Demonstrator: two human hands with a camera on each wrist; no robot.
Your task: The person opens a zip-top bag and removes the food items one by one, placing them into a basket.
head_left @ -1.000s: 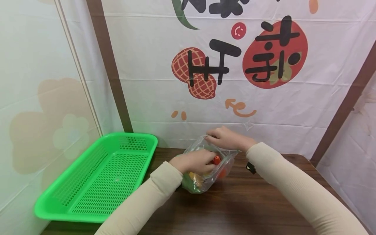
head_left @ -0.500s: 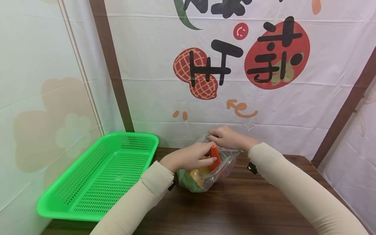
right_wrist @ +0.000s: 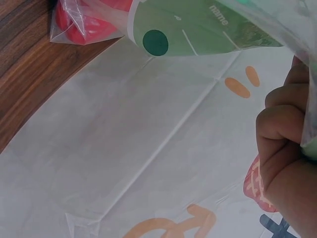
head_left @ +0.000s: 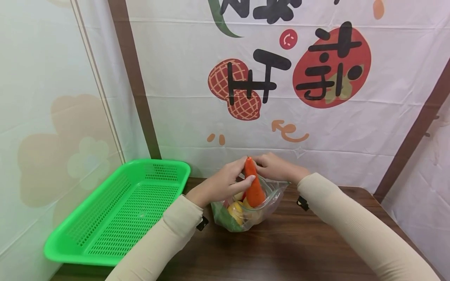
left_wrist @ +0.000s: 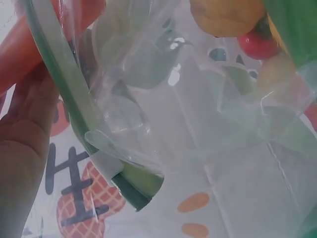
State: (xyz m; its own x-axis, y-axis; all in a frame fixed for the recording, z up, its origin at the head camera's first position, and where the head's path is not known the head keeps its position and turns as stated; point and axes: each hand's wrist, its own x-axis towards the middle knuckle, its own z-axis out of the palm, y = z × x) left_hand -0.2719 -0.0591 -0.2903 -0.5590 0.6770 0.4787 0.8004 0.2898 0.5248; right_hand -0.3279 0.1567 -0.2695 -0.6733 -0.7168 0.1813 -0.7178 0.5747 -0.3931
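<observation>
A clear plastic zip bag (head_left: 275, 201) stands on the table with its mouth spread. My left hand (head_left: 219, 184) pinches an upright orange carrot (head_left: 255, 193) between thumb and fingers, its thick end at the bag's opening. At the far rim, the curled fingers of my right hand (head_left: 275, 166) grip the bag's edge. Inside sit a yellow fruit-like piece (head_left: 235, 212) and other coloured pieces, partly hidden by the film. The left wrist view shows the bag's green zip strip (left_wrist: 74, 99) and a small red piece (left_wrist: 257, 45). A green label (right_wrist: 198, 32) printed "name" shows in the right wrist view.
A green perforated plastic basket (head_left: 131, 218) lies on the left of the dark wooden table (head_left: 274, 253). Close behind the table's back edge hangs a printed white cloth (head_left: 183, 117), with more cloth on both sides.
My left hand has drawn the carrot up out of the bag and moved it slightly left. My right hand stays at the bag's rim.
</observation>
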